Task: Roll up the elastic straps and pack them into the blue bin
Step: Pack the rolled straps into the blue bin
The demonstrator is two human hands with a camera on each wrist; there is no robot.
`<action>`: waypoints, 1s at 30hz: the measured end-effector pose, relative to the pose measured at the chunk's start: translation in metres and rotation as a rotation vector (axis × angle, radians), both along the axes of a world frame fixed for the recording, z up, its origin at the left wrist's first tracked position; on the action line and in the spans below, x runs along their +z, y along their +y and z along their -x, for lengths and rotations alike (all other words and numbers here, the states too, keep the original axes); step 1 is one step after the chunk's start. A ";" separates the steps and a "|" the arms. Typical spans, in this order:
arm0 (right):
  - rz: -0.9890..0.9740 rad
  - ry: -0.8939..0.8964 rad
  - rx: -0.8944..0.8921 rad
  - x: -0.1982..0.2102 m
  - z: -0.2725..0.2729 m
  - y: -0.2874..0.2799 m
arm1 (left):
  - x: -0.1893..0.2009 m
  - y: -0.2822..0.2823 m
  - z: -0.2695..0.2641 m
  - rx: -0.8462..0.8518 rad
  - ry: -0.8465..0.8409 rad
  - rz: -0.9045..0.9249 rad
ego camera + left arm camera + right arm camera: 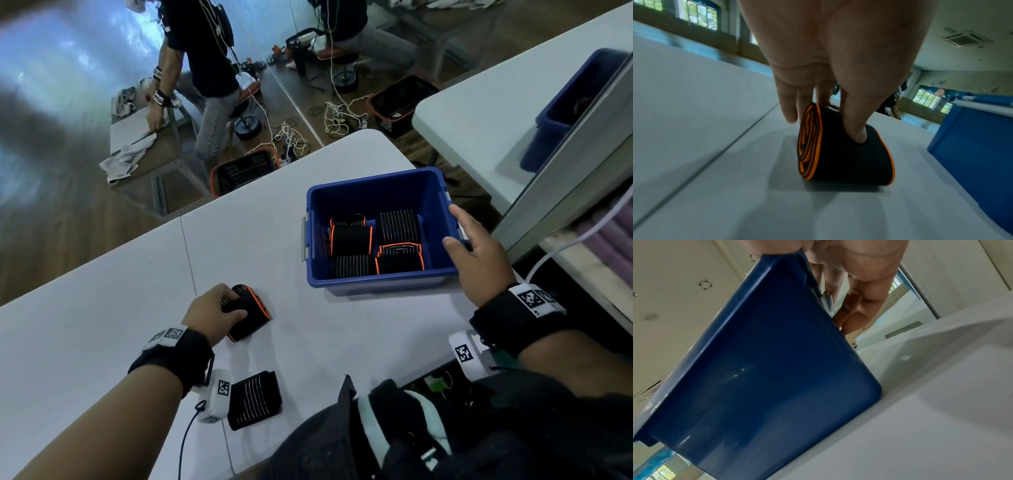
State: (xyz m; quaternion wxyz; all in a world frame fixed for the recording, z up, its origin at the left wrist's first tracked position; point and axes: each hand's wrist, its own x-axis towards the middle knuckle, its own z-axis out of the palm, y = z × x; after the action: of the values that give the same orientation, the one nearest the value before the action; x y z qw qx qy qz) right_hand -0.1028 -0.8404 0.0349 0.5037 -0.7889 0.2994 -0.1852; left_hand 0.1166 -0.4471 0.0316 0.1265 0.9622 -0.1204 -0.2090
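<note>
From my head camera, my left hand (211, 310) grips a rolled orange-edged strap (248, 312) lying on the white tabletop (102, 291), fingers curled over its top. A second black rolled strap (255, 399) lies nearer me, beside my left wrist. My right hand (479, 253) holds the near right corner of the blue bin (342, 284), thumb over the rim; several rolled straps (375, 243) sit packed inside. Beyond the tabletop, a mirror wall reflects a wooden floor and cables.

At my left wrist, thumb and fingers (855, 123) pinch the roll, its lower edge on the tabletop; the bin stands to the right. Windows line the room behind.

At my right wrist, my fingers (857, 309) lie along the bin's outer wall under a white ceiling.
</note>
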 end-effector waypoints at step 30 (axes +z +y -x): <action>-0.043 -0.086 -0.013 -0.011 -0.002 -0.002 | 0.169 -0.234 0.010 -0.807 -0.104 -0.150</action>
State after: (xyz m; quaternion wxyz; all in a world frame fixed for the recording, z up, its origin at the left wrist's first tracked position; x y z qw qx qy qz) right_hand -0.1005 -0.8421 0.0241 0.5317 -0.7672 0.2864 -0.2158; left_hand 0.1063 -0.6811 0.2010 -0.0423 0.8535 -0.4789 -0.2011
